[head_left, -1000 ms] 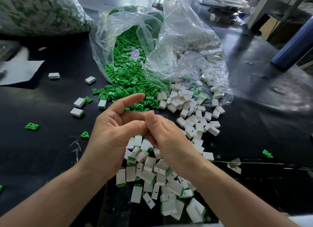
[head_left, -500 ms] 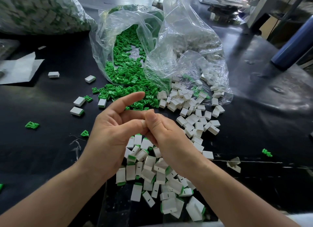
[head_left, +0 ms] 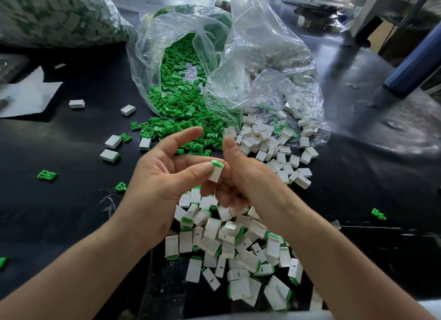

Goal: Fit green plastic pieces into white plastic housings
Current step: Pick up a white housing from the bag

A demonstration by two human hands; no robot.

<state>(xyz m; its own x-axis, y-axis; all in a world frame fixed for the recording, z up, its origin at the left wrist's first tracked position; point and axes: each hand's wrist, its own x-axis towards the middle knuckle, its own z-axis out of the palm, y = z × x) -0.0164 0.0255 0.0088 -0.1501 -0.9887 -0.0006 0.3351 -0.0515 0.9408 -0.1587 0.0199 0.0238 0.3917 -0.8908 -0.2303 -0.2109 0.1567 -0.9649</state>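
Note:
My left hand (head_left: 162, 183) pinches a white housing (head_left: 216, 174) between thumb and fingers, index finger stretched out above. A green piece (head_left: 217, 163) sits in the housing's top end. My right hand (head_left: 250, 176) is right beside it, thumb lifted clear and fingers curled under near the housing's lower end; nothing shows inside them. Loose green pieces (head_left: 181, 109) spill from a clear bag behind my hands. Empty white housings (head_left: 262, 138) lie to their right. A heap of fitted housings (head_left: 229, 248) sits below my hands.
The clear plastic bags (head_left: 262, 57) stand open at the back of the black table (head_left: 71, 200). A full bag (head_left: 55, 14) fills the far left. Stray housings (head_left: 112, 142) and green pieces (head_left: 46, 175) dot the left side; a blue cylinder (head_left: 415, 64) stands right.
My hands were pressed together over the part. Now they have parted slightly, my right thumb has lifted, and the housing with its green end shows at my left thumb.

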